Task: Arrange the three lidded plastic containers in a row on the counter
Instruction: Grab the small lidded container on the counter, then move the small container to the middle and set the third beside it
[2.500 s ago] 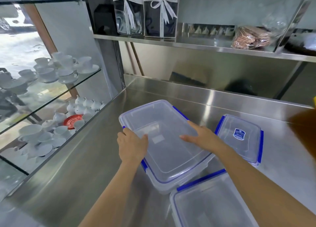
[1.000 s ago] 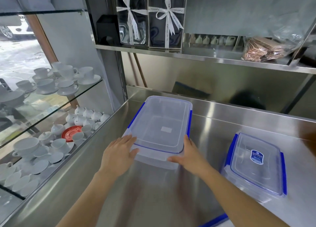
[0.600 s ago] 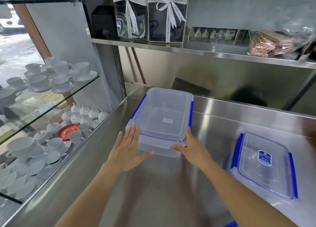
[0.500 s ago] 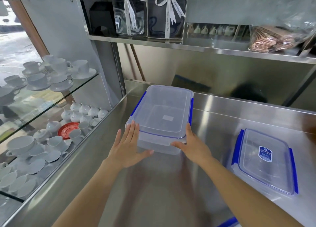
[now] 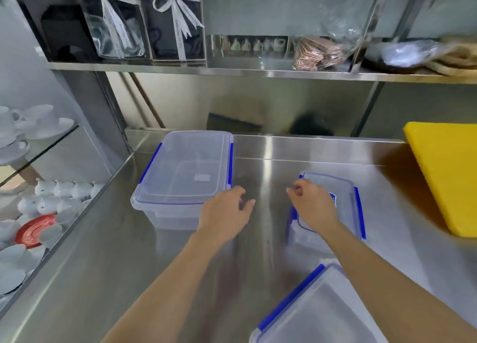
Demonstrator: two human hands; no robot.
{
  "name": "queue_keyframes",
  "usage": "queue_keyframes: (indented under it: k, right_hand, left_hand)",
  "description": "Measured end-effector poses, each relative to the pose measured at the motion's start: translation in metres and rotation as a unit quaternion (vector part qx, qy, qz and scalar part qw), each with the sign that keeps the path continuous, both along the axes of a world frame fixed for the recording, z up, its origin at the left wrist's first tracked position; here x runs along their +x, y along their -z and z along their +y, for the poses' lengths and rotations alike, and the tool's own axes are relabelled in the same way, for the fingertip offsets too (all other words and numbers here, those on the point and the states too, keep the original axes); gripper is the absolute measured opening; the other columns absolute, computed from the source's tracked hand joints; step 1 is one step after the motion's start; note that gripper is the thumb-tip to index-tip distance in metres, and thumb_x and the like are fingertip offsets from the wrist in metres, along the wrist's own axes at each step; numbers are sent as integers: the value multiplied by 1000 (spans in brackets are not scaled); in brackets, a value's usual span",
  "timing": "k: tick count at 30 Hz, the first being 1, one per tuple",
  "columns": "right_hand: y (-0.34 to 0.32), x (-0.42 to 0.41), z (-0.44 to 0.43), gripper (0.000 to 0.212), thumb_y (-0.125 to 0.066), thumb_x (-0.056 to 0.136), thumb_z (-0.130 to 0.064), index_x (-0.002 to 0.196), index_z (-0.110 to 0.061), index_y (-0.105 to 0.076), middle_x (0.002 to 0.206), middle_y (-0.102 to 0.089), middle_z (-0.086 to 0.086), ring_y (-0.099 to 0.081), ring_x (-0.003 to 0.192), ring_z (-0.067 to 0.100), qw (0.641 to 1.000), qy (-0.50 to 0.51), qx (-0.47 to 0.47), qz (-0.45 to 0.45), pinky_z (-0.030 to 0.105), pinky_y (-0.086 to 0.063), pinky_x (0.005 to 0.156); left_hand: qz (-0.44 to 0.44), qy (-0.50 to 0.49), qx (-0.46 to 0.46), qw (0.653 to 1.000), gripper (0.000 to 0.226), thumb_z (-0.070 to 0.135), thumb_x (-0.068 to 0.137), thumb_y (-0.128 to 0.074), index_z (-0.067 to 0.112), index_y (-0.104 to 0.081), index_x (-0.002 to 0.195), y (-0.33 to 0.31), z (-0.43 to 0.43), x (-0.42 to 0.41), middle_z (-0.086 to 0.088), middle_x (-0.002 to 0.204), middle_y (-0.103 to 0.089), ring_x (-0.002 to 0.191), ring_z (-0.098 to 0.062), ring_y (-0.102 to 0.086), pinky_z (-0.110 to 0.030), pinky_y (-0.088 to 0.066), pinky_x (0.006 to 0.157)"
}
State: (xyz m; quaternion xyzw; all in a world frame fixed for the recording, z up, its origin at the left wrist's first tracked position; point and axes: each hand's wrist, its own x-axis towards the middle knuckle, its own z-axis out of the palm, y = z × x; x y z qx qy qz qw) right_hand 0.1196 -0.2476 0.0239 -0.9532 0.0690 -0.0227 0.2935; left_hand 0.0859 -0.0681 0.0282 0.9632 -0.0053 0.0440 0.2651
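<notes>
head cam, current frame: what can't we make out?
- Small clear blue-clipped plastic container: near-left part hidden by right hand; label unreadable.
- Third clear lidded container: cut by bottom edge, forearm over it.
- Yellow board: cut by right edge.
- Left hand: motion-blurred, contact with large clear container unclear.

Three lidded containers (image 5: 184, 172), two hands (image 5: 223, 213), one yellow board (image 5: 449, 172).

Stainless-steel counter (image 5: 103, 265) reflecting light along its far edge; steel shelf (image 5: 258, 72) running above it; glass display shelving (image 5: 46, 149) standing at left, holding white cups (image 5: 38, 120); yellow board (image 5: 449, 177) leaning at right.
</notes>
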Motion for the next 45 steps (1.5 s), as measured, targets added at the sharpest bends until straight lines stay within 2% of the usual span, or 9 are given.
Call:
queue_keyframes:
  k: [5, 9, 15, 19, 23, 28, 33, 42, 45]
  right_hand:
    - [13, -16, -69, 39, -52, 92, -25, 122, 0, -53, 125, -56, 23, -52, 112, 40, 986, 148, -40, -70, 43, -40, 93]
    - [35, -19, -105, 57, -56, 88, -36, 129, 0, -41, 133, -46, 22, -49, 118, 41, 964, 251, 68, 47, 48, -40, 97]
    - [55, -12, -102, 44, -64, 84, -26, 117, -1, -47, 117, -56, 21, -58, 100, 36, 949, 213, 217, 78, 45, -50, 88]
    - [61, 8, -84, 42, -67, 81, -21, 115, -4, -50, 116, -57, 20, -59, 99, 34, 954, 178, 234, 51, 47, -52, 90]
    - [63, 31, -61, 50, -79, 69, -12, 110, -26, -53, 110, -61, -1, -60, 106, 23, 948, 46, 315, 27, 40, -51, 92]
    - [89, 90, -53, 114, -88, 41, -50, 133, -61, -22, 128, -34, -36, -19, 145, 23, 941, -136, 297, 85, 53, -26, 115]
    - [100, 77, -77, 106, -82, 54, -33, 142, -44, -23, 139, -37, -3, -41, 131, 17, 954, -101, 273, 73, 48, -44, 105]
    - [79, 97, -64, 86, -79, 64, -33, 137, -34, -34, 132, -45, -2, -43, 128, 16, 971, -103, 213, 29, 43, -41, 107]
    - [67, 77, -65, 71, -72, 77, -28, 137, -31, -37, 131, -45, -7, -33, 133, 12, 972, -106, 211, 6, 27, -34, 104]
  left_hand:
    - [74, 51, -150, 985, 57, 42, 85, -55, 15, -40, 133, 24, -74, 11, -6, 136, -50, 123, -23, -50, -34, -41, 99]
    - [185, 4, -203, 961, 70, 36, 83, -59, 7, -25, 138, 35, -105, 18, -14, 141, -35, 124, -32, -44, -38, -40, 100]
    - [197, -18, -232, 952, 37, 24, 84, -57, 8, -39, 112, 47, -114, 26, -12, 120, -49, 93, -26, -55, -32, -48, 72]
    - [131, -51, -238, 961, 24, 18, 85, -56, 8, -49, 105, 53, -100, 37, -11, 117, -50, 83, -23, -51, -32, -44, 81]
    - [133, 10, -155, 979, 64, 38, 82, -59, 17, -33, 136, 62, -80, 52, -6, 138, -37, 121, -26, -48, -38, -40, 102]
    - [205, 36, -88, 974, 118, 63, 72, -60, 20, 25, 142, 79, -60, 103, -3, 155, 27, 145, -18, 18, -40, 3, 119]
    - [205, 63, -104, 971, 103, 52, 82, -56, 21, 20, 144, 89, -79, 86, -1, 157, 21, 145, -19, 16, -41, 2, 119]
    - [108, 40, -100, 988, 90, 47, 84, -56, 26, 6, 147, 76, -63, 103, -1, 159, 12, 147, -21, 5, -43, -9, 120]
    - [109, 82, -59, 989, 82, 50, 86, -51, 23, -5, 148, 70, -62, 89, -1, 160, 4, 147, -19, 5, -41, -8, 120]
